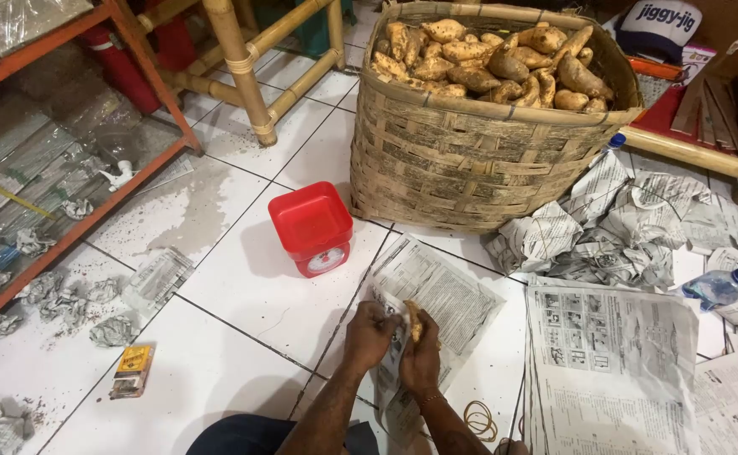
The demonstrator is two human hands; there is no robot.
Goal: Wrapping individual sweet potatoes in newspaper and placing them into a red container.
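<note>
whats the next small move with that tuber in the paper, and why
Probably fold the loose paper over the tuber. Both hands, left and right, grip it, but the tuber's top pokes out uncovered.

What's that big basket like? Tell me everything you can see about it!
The basket is large and round, woven from flat, pale brown strips that look like bamboo, with a thick rim on top. It looks worn and dusty. It stands upright on the white tiled floor, heaped full of tan, lumpy sweet potatoes. A small red kitchen scale sits just beside its base, and crumpled newspaper bundles lie against its right side. Neither hand touches it.
</note>
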